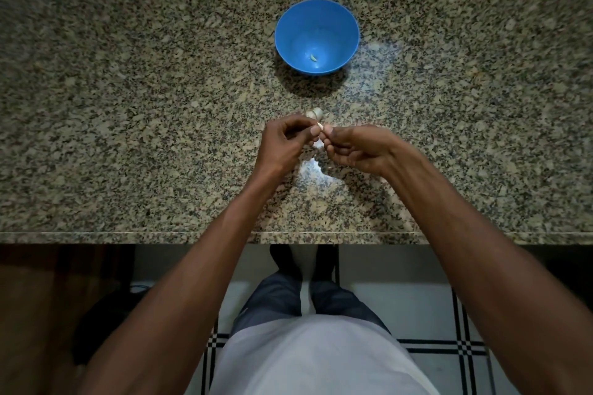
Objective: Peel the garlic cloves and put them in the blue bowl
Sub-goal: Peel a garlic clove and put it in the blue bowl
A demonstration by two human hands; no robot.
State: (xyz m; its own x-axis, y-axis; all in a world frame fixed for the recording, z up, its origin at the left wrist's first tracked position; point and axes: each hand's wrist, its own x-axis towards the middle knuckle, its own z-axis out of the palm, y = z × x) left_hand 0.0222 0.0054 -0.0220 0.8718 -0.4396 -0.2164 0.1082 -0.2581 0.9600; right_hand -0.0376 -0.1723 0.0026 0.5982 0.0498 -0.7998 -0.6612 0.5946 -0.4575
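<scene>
Left hand [282, 144] and right hand [356, 151] are meeting fingertip to fingertip, pinching a papery garlic clove [320, 126] above speckled granite counter [128, 106]; the round blue bowl [288, 42] is sitting beyond, holding one smooth peeled clove [313, 57].

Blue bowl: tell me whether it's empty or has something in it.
Not empty. The blue bowl stands upright, with one small pale piece, probably a peeled clove, on its bottom.

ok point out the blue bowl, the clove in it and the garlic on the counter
blue bowl [348, 21]: head view, right inner wall near the rim
clove [313, 57]: head view, its middle
garlic [314, 113]: head view, top of the pale cluster
</scene>
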